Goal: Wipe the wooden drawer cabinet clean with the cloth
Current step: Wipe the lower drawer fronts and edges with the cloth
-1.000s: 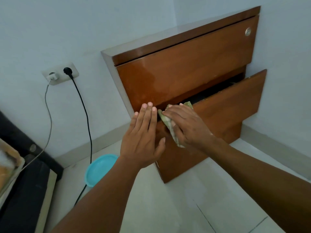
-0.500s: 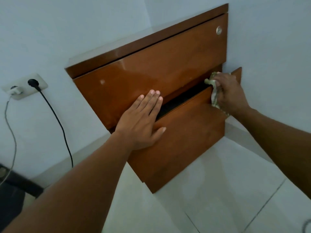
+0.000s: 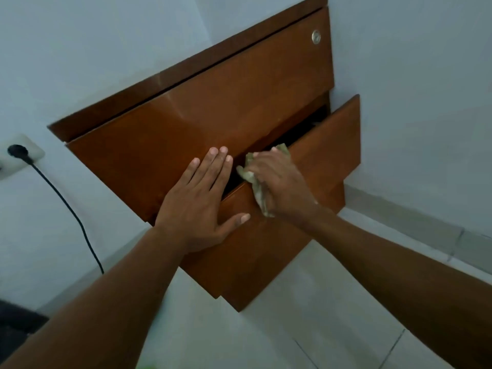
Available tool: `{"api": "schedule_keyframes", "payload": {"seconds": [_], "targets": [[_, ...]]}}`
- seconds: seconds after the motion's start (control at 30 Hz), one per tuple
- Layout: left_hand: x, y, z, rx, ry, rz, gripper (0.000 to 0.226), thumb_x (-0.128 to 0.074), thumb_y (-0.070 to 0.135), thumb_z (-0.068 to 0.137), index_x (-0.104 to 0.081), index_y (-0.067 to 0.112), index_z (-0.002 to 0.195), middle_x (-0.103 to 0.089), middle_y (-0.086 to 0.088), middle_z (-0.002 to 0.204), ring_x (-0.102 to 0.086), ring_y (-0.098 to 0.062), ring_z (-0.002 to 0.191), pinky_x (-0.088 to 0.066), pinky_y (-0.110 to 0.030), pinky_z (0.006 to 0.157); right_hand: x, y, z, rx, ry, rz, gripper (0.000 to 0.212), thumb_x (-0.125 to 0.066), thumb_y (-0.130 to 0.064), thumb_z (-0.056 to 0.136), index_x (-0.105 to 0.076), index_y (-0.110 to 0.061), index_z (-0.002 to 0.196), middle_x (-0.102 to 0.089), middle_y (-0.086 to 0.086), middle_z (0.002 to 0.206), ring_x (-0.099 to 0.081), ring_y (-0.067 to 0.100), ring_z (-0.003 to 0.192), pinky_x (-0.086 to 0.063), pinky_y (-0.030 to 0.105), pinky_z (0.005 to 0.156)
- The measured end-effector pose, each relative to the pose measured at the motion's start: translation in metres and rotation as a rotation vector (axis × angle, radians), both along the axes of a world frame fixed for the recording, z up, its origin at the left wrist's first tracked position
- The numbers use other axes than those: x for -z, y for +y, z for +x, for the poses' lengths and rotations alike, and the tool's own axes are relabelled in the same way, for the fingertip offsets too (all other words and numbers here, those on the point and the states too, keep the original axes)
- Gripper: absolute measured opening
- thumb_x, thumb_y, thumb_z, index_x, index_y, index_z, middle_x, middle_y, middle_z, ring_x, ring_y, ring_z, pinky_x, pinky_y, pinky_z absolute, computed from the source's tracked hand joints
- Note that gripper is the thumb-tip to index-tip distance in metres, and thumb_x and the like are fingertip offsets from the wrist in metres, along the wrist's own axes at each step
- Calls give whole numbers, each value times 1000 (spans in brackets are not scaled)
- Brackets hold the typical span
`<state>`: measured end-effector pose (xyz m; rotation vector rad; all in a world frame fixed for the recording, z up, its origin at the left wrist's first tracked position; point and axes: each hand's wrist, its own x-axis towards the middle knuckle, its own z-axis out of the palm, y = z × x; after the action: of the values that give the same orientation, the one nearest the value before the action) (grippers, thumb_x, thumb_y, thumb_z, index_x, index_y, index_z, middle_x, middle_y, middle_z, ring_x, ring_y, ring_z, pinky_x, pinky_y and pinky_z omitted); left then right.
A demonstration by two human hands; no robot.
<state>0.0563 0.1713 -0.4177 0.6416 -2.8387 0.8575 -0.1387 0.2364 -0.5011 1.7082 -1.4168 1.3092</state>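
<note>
Two bare forearms reached in from the bottom corners over the pale tiled floor. The left hand lay flat against the wooden drawer cabinet, its four fingers straight and pressed together with the tips on the upper drawer, while the thumb stuck out sideways onto the face of the lower drawer. Just beside it, the right hand curled its fingers round a crumpled greenish cloth and pressed it on the top edge of the lower drawer, which stood pulled partly out, leaving a dark gap under the upper drawer. Part of the cloth showed past the fingertips over that gap, and part hung down over the drawer's face below the palm. A small round metal lock sat in the upper drawer's far right corner. Off to the left, a black plug sat in a wall socket, its cable trailing down the white wall.
</note>
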Motion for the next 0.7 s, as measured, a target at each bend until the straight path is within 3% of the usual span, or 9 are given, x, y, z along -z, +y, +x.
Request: {"api": "schedule_keyframes", "payload": {"seconds": [0.1,0.23,0.37,0.53,0.6,0.7], "targets": [[0,0,0,7,-6,-4,107,-13,85,92,0,9,166,5,-8,174,10,-21,160,-4,-43,130,0,-7,-51,83,-68,-41,37,-41,-21,105,-73,-2,103,-72,17,109,-64,31,110,-42,43,106],[1,-2,-1,1,-4,-13,107,-11,87,91,2,11,165,6,-8,174,11,-21,160,-3,-43,130,1,-9,-123,201,-215,43,29,-46,-6,95,-69,1,110,-68,21,116,-61,36,114,-42,46,109],[1,1,-1,-1,0,-24,105,-8,85,92,3,10,165,8,-8,173,12,-21,160,-3,-43,130,-17,0,-159,294,-446,100,37,-40,-17,96,-71,-5,113,-67,16,118,-60,34,113,-41,31,100],[-1,-3,0,11,8,-140,87,-11,69,102,-14,9,165,-11,-11,173,-4,-23,160,-6,-43,129,-33,10,-106,329,-1071,-228,35,-37,-13,99,-70,-10,106,-71,3,110,-64,11,102,-41,15,89],[-1,-8,1,6,7,-210,83,-14,65,104,-18,9,165,-14,-11,172,-8,-24,160,-5,-44,129,-24,10,-58,212,-1138,-306,33,-37,-10,103,-70,-11,109,-71,-3,111,-64,4,103,-45,15,94],[-1,-16,2,6,-30,-296,79,-16,61,105,-16,10,165,-8,-10,173,-4,-24,161,-1,-44,129,5,0,16,97,-1056,-253,30,-38,-6,105,-64,-4,121,-66,7,120,-61,15,115,-47,28,103]]}}
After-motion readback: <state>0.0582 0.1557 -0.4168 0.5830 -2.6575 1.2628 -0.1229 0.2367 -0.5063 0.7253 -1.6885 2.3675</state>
